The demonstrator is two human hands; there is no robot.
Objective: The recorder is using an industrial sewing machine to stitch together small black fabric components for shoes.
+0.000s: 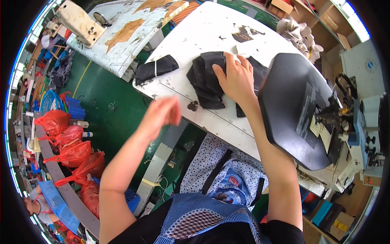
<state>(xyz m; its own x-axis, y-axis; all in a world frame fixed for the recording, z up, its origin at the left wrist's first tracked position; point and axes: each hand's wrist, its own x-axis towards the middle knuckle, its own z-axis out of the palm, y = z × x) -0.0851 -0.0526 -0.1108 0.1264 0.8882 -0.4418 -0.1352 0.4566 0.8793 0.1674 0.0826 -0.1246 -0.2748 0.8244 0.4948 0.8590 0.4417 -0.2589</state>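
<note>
My right hand [239, 79] lies over a fanned stack of black flat pieces [203, 81] on the white table, thumb and fingers spread against them. They look like cloth or leather; I cannot tell which. More black material [256, 67] shows beyond that hand, partly hidden by it. My left hand [160, 116] hovers off the near left edge of the table, smeared by motion, so its fingers are unclear. Left of the stack, a black bundle [162, 66] with a white band round it lies at the table's edge.
A large black panel [284, 93] stands close to the right of my right forearm, with machine parts [345, 114] behind it. The white table [195, 32] carries dark scraps [243, 34]. Red plastic bags [75, 154] line the left side. A second table [126, 20] bears a cream machine [79, 24].
</note>
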